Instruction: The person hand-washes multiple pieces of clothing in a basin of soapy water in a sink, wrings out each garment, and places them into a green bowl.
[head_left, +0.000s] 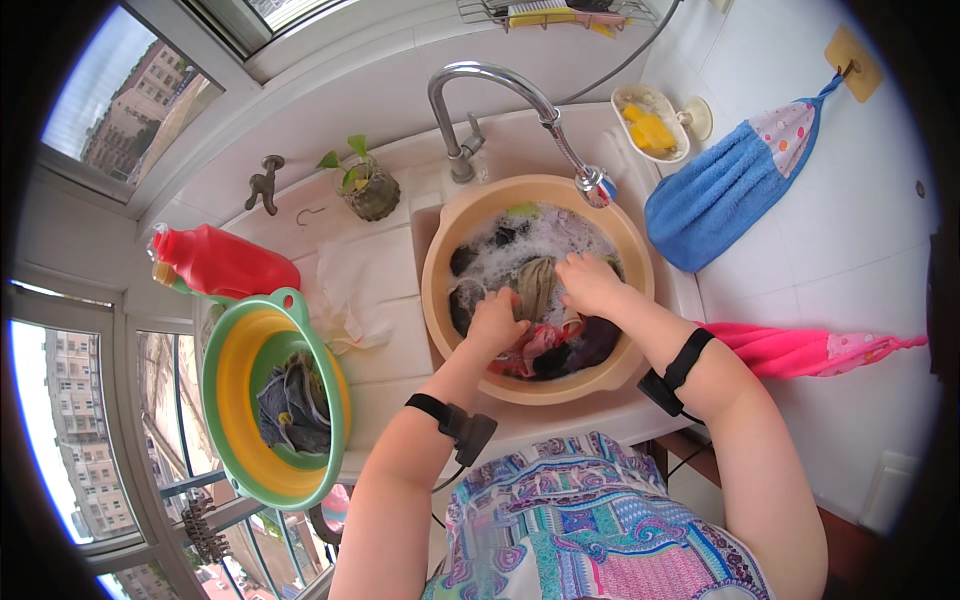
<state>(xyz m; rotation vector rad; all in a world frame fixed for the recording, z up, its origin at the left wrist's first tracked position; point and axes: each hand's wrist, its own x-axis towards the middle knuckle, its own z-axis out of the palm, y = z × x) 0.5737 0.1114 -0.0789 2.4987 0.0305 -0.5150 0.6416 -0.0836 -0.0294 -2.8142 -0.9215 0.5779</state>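
A large beige plastic basin stands in the sink, filled with sudsy water and clothes of several colours. Over its left half is my left hand, fingers apart, at a brown-grey cloth bunched in the middle. My right hand is on the other side of that cloth, its fingertips at the foam; whether it grips fabric cannot be told. Red cloth and dark garments lie nearer to me in the water. The chrome faucet arches over the basin's far edge.
A green and yellow basin holding denim cloth stands at left, beside a red plastic bottle. Behind are a potted plant and a wall tap. At right are a soap dish, a blue towel and a pink towel.
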